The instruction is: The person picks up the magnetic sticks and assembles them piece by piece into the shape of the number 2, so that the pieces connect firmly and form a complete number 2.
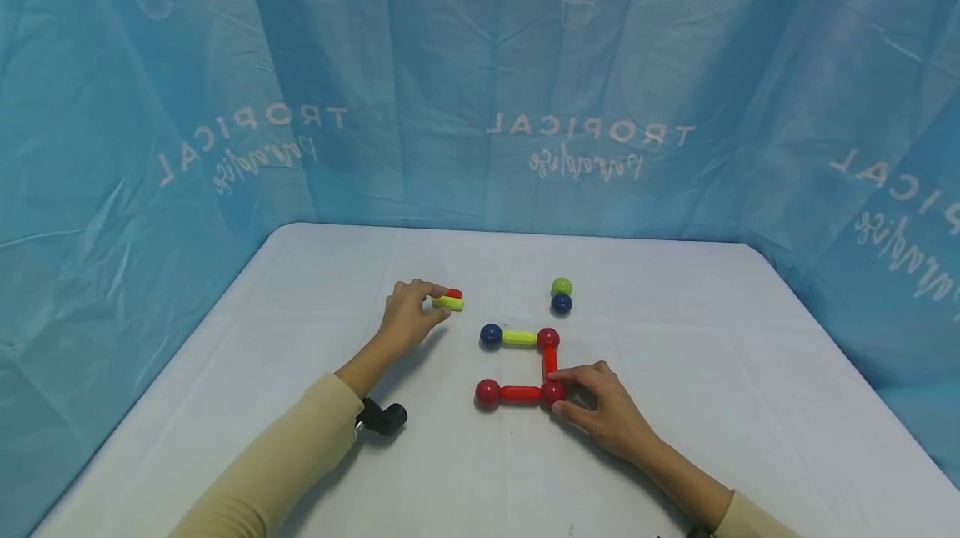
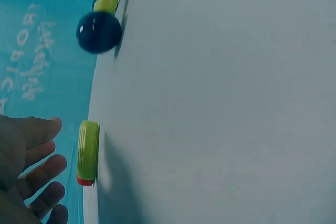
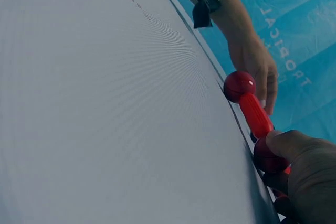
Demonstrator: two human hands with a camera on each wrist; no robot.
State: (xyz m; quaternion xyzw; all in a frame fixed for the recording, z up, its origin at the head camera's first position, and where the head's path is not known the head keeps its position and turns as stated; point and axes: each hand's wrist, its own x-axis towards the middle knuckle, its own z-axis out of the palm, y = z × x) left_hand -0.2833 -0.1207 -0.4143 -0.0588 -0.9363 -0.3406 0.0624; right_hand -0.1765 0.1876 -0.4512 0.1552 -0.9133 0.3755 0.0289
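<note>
My left hand (image 1: 408, 317) reaches toward a yellow-green rod (image 1: 448, 303) and a red rod (image 1: 453, 294) lying side by side. In the left wrist view, the thumb and spread fingers stay apart from the yellow-green rod (image 2: 88, 150). With thumb and fingers, my right hand (image 1: 603, 409) pinches the red ball (image 1: 552, 392) at the near corner of a linked shape. From that ball, one red rod (image 1: 520, 394) runs left to another red ball (image 1: 487, 393). A second red rod (image 1: 551, 361) leads away to a far red ball (image 1: 548, 339), then a yellow-green rod (image 1: 519, 338) and a blue ball (image 1: 491, 335).
Behind the linked shape, a green ball (image 1: 562, 286) and a dark blue ball (image 1: 561, 304) sit together. The white table (image 1: 675, 304) is bordered by blue printed curtains (image 1: 465, 87). A black wrist device (image 1: 382, 419) hangs under the left sleeve.
</note>
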